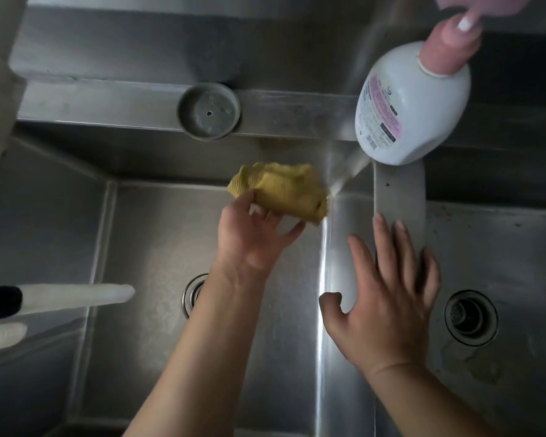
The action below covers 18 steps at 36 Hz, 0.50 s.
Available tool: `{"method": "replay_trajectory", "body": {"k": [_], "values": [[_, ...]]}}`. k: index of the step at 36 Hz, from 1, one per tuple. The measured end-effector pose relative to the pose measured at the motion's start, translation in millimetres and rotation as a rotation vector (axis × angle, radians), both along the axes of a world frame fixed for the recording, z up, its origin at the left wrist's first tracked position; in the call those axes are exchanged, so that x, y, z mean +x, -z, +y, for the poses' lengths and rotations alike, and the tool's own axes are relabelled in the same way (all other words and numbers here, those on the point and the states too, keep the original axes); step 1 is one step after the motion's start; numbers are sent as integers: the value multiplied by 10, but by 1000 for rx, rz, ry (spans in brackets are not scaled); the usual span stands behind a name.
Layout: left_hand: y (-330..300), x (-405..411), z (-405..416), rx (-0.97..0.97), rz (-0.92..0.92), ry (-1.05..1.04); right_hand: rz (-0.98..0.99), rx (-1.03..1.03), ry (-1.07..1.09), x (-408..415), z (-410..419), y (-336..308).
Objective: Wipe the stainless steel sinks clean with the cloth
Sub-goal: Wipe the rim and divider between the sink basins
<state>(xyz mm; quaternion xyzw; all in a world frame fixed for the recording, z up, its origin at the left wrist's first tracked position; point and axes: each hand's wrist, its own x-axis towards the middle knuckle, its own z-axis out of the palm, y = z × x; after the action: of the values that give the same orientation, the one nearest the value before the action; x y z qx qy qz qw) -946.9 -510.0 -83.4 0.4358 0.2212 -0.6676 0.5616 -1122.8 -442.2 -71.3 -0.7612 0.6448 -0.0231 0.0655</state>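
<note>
Head view. Two steel sinks, seen from above: left sink [158, 241] and right sink [498, 247], separated by a divider [397, 197] running toward the viewer. The left hand [252, 234] reaches into the left sink near its back wall and grips a bunched yellow cloth [281, 190] between thumb and curled fingers; the cloth sits just beyond the fingertips, above the sink floor, close to the back right corner of that sink. The right hand [388, 298] lies released, fingers straight and spread, over the divider, just right of the cloth and apart from it. A thin stream of water [344, 171] falls at the cloth's right edge. Each sink has a round drain: left drain [193, 294], partly hidden by the left forearm, and right drain [470, 316]. On the back ledge rests a round grey stopper [208, 111]. A white bottle [413, 102] with a pink cap and pink label stands at the junction of ledge and divider; another person's finger [460, 26] presses its cap. A white, blurred object [76, 294] enters from the left edge.
</note>
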Motion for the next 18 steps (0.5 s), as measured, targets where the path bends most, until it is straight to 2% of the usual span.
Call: {"method": "replay_trajectory", "body": {"k": [2,4,6,10,15,18], "values": [[263,-42,86,119,-165,48,-6,-9,1,3,3,6],[551,-142,86,226,-233,69,-8,-17,0,6,-1,7],[765,-248,-12,264,-195,101,-9,-17,4,7,0,7],[957,-463,-429,198,-102,130,-8,-18,11,14,-2,1],[956,-662,-864,398,-273,206,-7,-14,17,5,-2,17],[988,-692,-944,429,-259,149,-9,-12,19,11,-3,21]]}}
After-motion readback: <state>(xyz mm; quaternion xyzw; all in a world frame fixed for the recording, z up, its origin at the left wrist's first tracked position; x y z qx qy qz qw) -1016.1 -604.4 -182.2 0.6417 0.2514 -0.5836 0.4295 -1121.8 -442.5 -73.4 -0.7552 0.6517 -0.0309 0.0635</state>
